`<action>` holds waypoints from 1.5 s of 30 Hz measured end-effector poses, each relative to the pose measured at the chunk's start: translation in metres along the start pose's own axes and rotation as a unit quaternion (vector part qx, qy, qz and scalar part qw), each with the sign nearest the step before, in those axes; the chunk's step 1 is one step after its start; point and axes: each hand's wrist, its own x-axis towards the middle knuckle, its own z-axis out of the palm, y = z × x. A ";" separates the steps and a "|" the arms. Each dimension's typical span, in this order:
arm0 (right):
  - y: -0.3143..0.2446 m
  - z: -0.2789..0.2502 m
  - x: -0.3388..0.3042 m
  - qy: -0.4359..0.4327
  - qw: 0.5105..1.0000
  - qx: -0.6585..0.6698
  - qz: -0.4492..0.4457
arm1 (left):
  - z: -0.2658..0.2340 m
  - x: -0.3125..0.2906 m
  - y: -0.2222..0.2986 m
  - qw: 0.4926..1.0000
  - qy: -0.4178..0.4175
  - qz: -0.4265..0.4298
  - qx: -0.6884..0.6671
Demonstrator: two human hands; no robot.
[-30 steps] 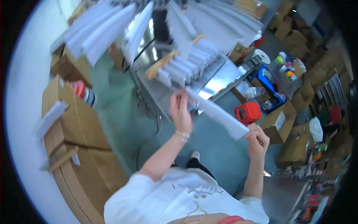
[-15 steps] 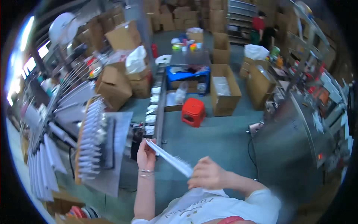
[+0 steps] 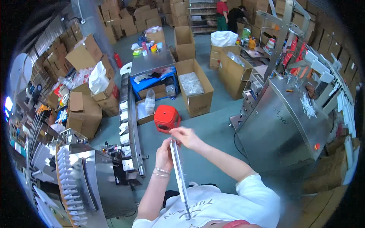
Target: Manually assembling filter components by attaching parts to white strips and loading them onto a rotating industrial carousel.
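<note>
Before the white short-sleeved shirt [image 3: 232, 201], a long, fringed white strip [image 3: 178, 169] was pinched near its top by the left hand [image 3: 164, 154], seemingly for steadiness; the right hand [image 3: 186, 137] was held there, fingers curled, grip unclear.

Ok so the hands were at opposite ends of that white fringed strip [image 3: 177, 167]; now the right hand [image 3: 186, 138] is up beside the left hand [image 3: 164, 154], and the strip runs from there back toward the shirt [image 3: 232, 201].
</note>
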 end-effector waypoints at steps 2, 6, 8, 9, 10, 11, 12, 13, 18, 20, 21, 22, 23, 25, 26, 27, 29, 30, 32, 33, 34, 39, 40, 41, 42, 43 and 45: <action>-0.005 0.010 0.017 -0.082 0.967 0.153 0.186 | 0.002 0.011 0.003 0.999 0.017 0.024 -0.019; 0.009 0.031 0.059 -0.111 0.919 0.291 0.242 | -0.018 0.029 0.027 0.999 0.020 0.048 -0.008; 0.019 0.048 0.082 -0.119 0.913 0.299 0.250 | -0.031 0.030 0.047 0.995 0.040 0.082 0.047; 0.024 0.059 0.094 -0.132 0.907 0.305 0.258 | -0.036 0.021 0.056 0.971 0.082 0.164 0.154; 0.028 0.068 0.108 -0.150 0.896 0.348 0.230 | -0.043 0.011 0.064 0.927 0.127 0.241 0.258; 0.028 0.075 0.122 -0.142 0.910 0.309 0.236 | -0.067 -0.005 0.072 0.789 0.169 0.381 0.451; 0.030 0.079 0.138 -0.142 0.921 0.269 0.244 | -0.075 -0.035 0.102 0.783 0.093 0.302 0.536; 0.043 0.081 0.156 -0.130 0.929 0.291 0.189 | -0.080 -0.065 0.134 0.767 0.017 0.214 0.605; -0.016 0.123 0.215 -0.167 0.911 0.272 0.263 | -0.081 -0.128 0.194 0.831 -0.200 0.127 0.503; -0.018 0.146 0.242 -0.143 0.918 0.278 0.244 | -0.086 -0.123 0.214 0.797 -0.205 0.172 0.541; -0.010 0.149 0.258 -0.188 0.910 0.272 0.250 | -0.090 -0.124 0.216 0.804 -0.165 0.187 0.539; -0.014 0.163 0.264 -0.222 0.905 0.288 0.221 | -0.094 -0.124 0.216 0.827 -0.140 0.172 0.517; -0.017 0.169 0.271 -0.237 0.896 0.293 0.234 | -0.096 -0.126 0.215 0.846 -0.122 0.155 0.495; -0.026 0.183 0.287 -0.257 0.893 0.281 0.238 | -0.099 -0.130 0.224 0.850 -0.072 0.161 0.496; -0.031 0.187 0.295 -0.260 0.893 0.285 0.231 | -0.099 -0.131 0.228 0.851 -0.041 0.161 0.498; -0.036 0.190 0.306 -0.261 0.894 0.287 0.222 | -0.099 -0.130 0.233 0.851 -0.033 0.164 0.499; -0.055 0.193 0.329 -0.231 0.912 0.277 0.197 | -0.101 -0.126 0.241 0.821 0.110 0.213 0.518; -0.061 0.197 0.343 -0.212 0.915 0.289 0.185 | -0.103 -0.122 0.249 0.821 0.118 0.215 0.517; -0.071 0.205 0.370 -0.242 0.913 0.305 0.118 | -0.111 -0.113 0.271 0.724 0.284 0.353 0.519; -0.086 0.220 0.376 -0.229 0.927 0.286 0.080 | -0.119 -0.109 0.281 0.693 0.346 0.385 0.502; -0.096 0.235 0.385 -0.228 0.927 0.290 0.073 | -0.126 -0.108 0.289 0.659 0.407 0.411 0.481; -0.127 0.299 0.414 -0.375 0.856 0.350 -0.067 | -0.154 -0.097 0.335 0.484 0.565 0.507 0.434; -0.127 0.300 0.429 -0.399 0.835 0.373 -0.066 | -0.152 -0.090 0.345 0.453 0.572 0.525 0.438; -0.129 0.301 0.438 -0.442 0.813 0.371 -0.072 | -0.152 -0.086 0.354 0.418 0.578 0.542 0.444; -0.133 0.302 0.444 -0.485 0.789 0.369 -0.079 | -0.154 -0.084 0.361 0.400 0.581 0.541 0.457; -0.136 0.305 0.447 -0.470 0.794 0.378 -0.079 | -0.154 -0.081 0.368 0.393 0.587 0.543 0.454; -0.139 0.306 0.455 -0.519 0.772 0.354 -0.100 | -0.155 -0.077 0.372 0.395 0.595 0.562 0.416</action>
